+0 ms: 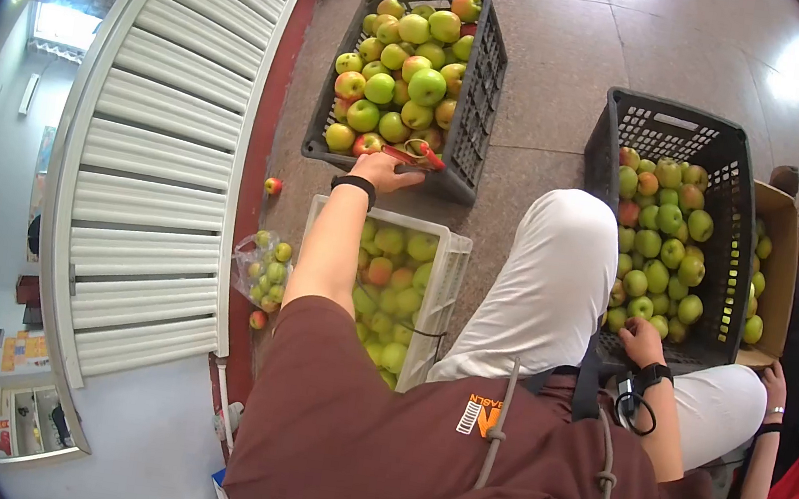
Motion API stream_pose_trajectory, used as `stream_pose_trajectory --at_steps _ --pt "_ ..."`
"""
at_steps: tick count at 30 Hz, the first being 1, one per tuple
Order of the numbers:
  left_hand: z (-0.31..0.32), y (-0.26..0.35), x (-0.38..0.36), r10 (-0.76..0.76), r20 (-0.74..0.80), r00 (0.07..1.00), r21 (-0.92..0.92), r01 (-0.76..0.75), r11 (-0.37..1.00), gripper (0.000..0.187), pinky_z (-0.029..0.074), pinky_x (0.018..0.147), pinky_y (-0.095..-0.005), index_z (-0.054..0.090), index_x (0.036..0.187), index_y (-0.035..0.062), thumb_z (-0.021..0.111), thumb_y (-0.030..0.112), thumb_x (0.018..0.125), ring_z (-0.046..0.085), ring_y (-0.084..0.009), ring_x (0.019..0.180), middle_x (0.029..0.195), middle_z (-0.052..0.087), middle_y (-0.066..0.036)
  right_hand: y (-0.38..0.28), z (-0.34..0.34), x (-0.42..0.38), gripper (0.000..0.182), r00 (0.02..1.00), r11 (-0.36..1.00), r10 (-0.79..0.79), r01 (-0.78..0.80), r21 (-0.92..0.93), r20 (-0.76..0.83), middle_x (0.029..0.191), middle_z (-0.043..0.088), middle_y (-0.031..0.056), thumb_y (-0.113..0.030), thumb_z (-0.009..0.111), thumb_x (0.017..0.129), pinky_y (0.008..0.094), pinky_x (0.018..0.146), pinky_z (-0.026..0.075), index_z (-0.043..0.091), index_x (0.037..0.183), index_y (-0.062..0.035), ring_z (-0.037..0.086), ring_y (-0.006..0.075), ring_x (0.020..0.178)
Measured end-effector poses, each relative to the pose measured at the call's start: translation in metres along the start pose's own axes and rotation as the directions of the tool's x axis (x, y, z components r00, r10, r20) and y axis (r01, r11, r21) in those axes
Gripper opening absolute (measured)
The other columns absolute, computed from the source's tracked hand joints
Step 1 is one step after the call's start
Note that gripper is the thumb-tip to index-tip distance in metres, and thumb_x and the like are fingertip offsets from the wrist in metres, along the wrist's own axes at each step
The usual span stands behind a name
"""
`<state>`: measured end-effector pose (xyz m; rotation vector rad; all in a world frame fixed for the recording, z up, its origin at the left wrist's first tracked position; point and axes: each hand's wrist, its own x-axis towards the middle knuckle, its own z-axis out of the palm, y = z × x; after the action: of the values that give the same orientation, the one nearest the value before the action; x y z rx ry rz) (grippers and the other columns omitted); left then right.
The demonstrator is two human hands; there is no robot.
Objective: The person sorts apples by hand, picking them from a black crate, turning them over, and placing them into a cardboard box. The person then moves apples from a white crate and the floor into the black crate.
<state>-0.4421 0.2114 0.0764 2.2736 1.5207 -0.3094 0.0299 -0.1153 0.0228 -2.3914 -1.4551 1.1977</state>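
A dark plastic crate (484, 109) at the top is heaped with green and red-blushed apples (406, 64). My left hand (384, 173) reaches over its near rim, thumb spread and fingertips beside a red-handled tool (427, 155) lying on the apples. Below my left forearm stands a white crate (441, 295) filled with apples, under a see-through sheet or lid. To the right, my right hand (643, 342) is inside a black crate (730, 232) of mostly green apples (662, 249). Its fingers curl down around an apple at the near end, mostly hidden beneath the hand.
A plastic bag of apples (266, 267) and loose apples (274, 186) lie by the white slatted panel (167, 138) at left. Cardboard boxes (770, 268) with apples stand on the right. Another person's hand (774, 386) is close beside them. Tiled floor (545, 67) spreads between the crates.
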Motion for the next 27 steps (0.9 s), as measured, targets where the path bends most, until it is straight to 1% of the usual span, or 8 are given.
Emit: stream_pose_trajectory --at_steps 2,5,10,11,13,18,24,27 --pt "-0.008 0.018 -0.004 -0.027 0.041 0.999 0.161 0.02 0.987 0.065 0.038 0.091 -0.0376 0.051 0.12 0.0234 0.065 0.055 0.065 0.05 -0.0234 0.111 0.12 0.053 -0.006 0.0 0.0 0.0 0.028 1.0 1.0 -0.018 0.018 -0.009 -0.017 0.087 0.063 0.0209 -0.019 0.06 0.072 0.0377 0.076 0.047 0.061 0.093 0.0005 0.06 0.0336 0.084" --pt "-0.004 0.022 0.003 -0.091 0.047 0.995 0.284 0.074 0.956 0.06 0.043 0.088 -0.0356 0.056 0.112 0.0173 0.069 0.047 0.062 0.052 -0.0256 0.106 0.115 0.056 -0.01 0.004 0.001 0.0 0.028 0.999 1.0 -0.011 0.012 0.022 -0.046 0.087 0.062 0.0212 -0.018 0.06 0.072 0.0374 0.076 0.047 0.061 0.093 0.0007 0.06 0.0335 0.085" --pt "0.004 0.038 0.014 -0.302 -0.001 0.953 0.403 0.277 0.872 0.031 0.049 0.081 -0.0371 0.06 0.104 0.0112 0.054 0.013 0.074 0.057 -0.0271 0.1 0.109 0.059 -0.013 0.005 0.0 -0.003 0.029 0.996 0.997 -0.037 0.042 0.068 -0.077 0.084 0.062 0.0211 -0.019 0.061 0.073 0.0372 0.075 0.047 0.06 0.095 0.0006 0.06 0.033 0.083" --pt "0.011 0.032 0.019 -0.303 -0.022 0.953 0.4 0.286 0.871 0.037 0.045 0.085 -0.0389 0.056 0.112 0.0187 0.054 0.016 0.075 0.054 -0.0252 0.107 0.115 0.056 -0.009 0.003 -0.002 -0.005 0.03 0.997 0.996 -0.028 0.035 0.086 -0.077 0.084 0.062 0.0208 -0.019 0.061 0.073 0.0371 0.075 0.047 0.06 0.096 0.0007 0.06 0.0329 0.083" --pt "0.021 0.018 0.028 -0.29 0.007 0.957 0.414 0.261 0.872 0.036 0.046 0.084 -0.0395 0.056 0.111 0.0188 0.054 0.016 0.076 0.055 -0.0253 0.105 0.114 0.057 -0.009 0.004 -0.003 -0.004 0.03 0.997 0.993 -0.021 0.03 0.112 -0.075 0.084 0.062 0.0203 -0.019 0.062 0.074 0.0371 0.074 0.047 0.06 0.096 0.0008 0.06 0.0326 0.082" --pt "0.02 0.026 0.019 -0.252 -0.085 0.964 0.377 0.265 0.887 0.028 0.05 0.077 -0.04 0.059 0.106 0.016 0.052 0.018 0.078 0.06 -0.0294 0.095 0.106 0.06 -0.013 0.005 -0.001 0.0 0.03 0.999 0.99 -0.031 0.036 0.139 -0.038 0.084 0.062 0.02 -0.019 0.062 0.073 0.0372 0.073 0.047 0.06 0.095 0.0015 0.06 0.0325 0.082" --pt "0.037 0.008 0.037 -0.393 -0.053 0.918 0.238 0.394 0.888 0.03 0.048 0.08 -0.0393 0.058 0.108 0.0116 0.051 0.021 0.08 0.057 -0.0316 0.099 0.109 0.058 -0.016 0.006 -0.001 -0.002 0.031 0.995 0.988 -0.045 0.058 0.147 -0.089 0.084 0.062 0.0205 -0.02 0.061 0.072 0.0375 0.074 0.047 0.06 0.094 0.0018 0.06 0.0328 0.082" --pt "0.031 0.023 0.028 -0.405 -0.033 0.914 0.301 0.396 0.868 0.031 0.048 0.081 -0.0383 0.058 0.108 0.0111 0.05 0.024 0.081 0.057 -0.0312 0.099 0.109 0.058 -0.016 0.005 0.0 -0.001 0.031 0.995 0.986 -0.034 0.049 0.157 -0.097 0.084 0.063 0.0203 -0.02 0.061 0.072 0.0377 0.074 0.047 0.061 0.094 0.0015 0.06 0.0327 0.082"
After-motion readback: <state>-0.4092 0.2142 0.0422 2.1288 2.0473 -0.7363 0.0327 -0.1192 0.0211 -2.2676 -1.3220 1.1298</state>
